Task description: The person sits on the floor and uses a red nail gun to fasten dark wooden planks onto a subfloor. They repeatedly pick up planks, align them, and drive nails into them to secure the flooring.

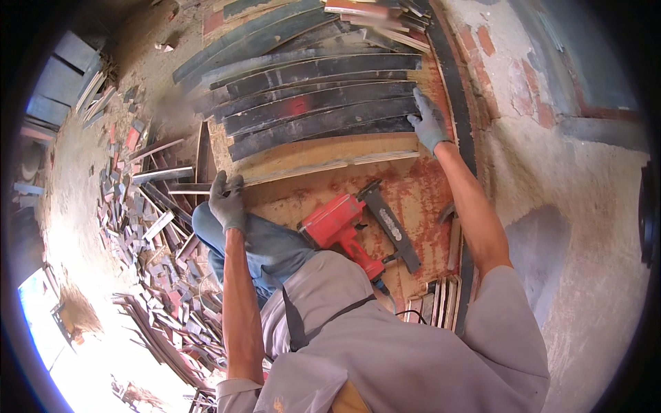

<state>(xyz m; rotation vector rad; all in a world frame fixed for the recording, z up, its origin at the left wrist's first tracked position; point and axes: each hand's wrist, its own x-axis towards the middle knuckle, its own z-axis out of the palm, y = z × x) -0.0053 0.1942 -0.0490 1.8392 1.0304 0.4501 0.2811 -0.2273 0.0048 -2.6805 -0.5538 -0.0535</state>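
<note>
My left hand, in a grey glove, is at the left end of a pale-edged wooden strip; its thumb and fingers are slightly bent and apart. My right hand, gloved too, rests its spread fingers against the right ends of several dark boards. These boards lie side by side across a brown panel. A red nail gun with a dark magazine lies on the red-stained wooden surface close to my lap.
Many small wood offcuts are heaped on the floor at left. More boards lie at the far side. A hammer and several upright strips are near the right edge beam. A worn wall stands at right.
</note>
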